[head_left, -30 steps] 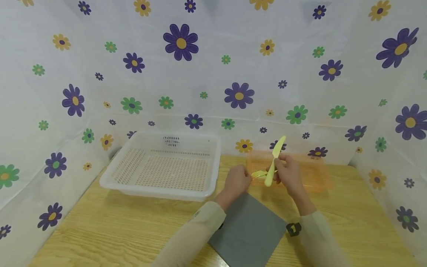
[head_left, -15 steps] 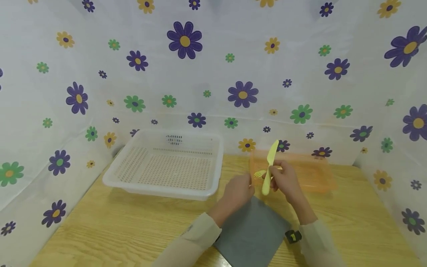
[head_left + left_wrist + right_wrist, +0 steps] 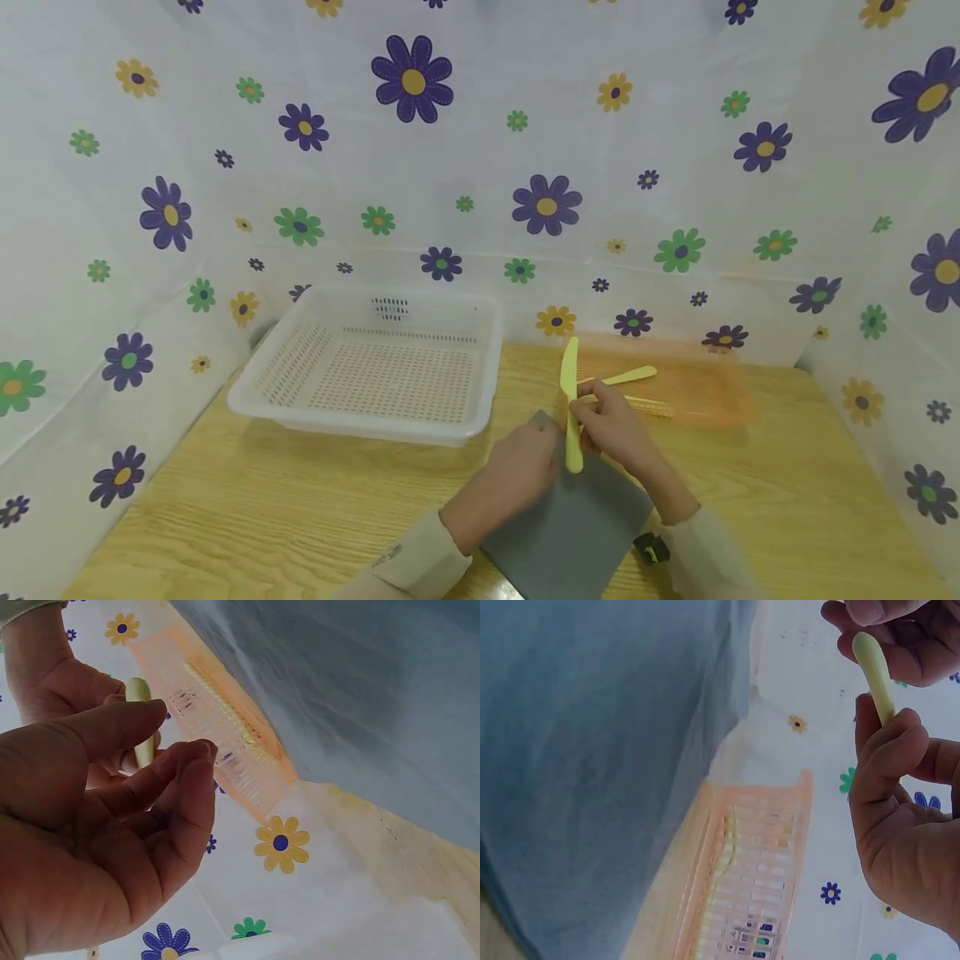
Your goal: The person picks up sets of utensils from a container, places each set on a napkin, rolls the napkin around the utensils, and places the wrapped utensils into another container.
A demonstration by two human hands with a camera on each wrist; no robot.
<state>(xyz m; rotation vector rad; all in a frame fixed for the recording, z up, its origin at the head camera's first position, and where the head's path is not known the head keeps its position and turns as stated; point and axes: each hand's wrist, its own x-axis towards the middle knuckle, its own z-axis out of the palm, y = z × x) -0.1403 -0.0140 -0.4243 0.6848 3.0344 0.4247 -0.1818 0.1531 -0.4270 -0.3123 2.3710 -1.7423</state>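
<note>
Pale-yellow plastic knife (image 3: 570, 385) pinched in right hand (image 3: 613, 427), handle (image 3: 573, 454) over flat grey cloth (image 3: 570, 521); long axis fore-aft, handle end nearer. Left hand (image 3: 519, 460) just left of handle, thumb (image 3: 124, 727) and fingertips (image 3: 201, 750) narrowly apart, holding nothing.

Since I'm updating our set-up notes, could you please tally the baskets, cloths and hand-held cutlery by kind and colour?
White basket: 1
Orange basket: 1
Grey cloth: 1
Yellow knife, in the right hand: 1
Total: 4
</note>
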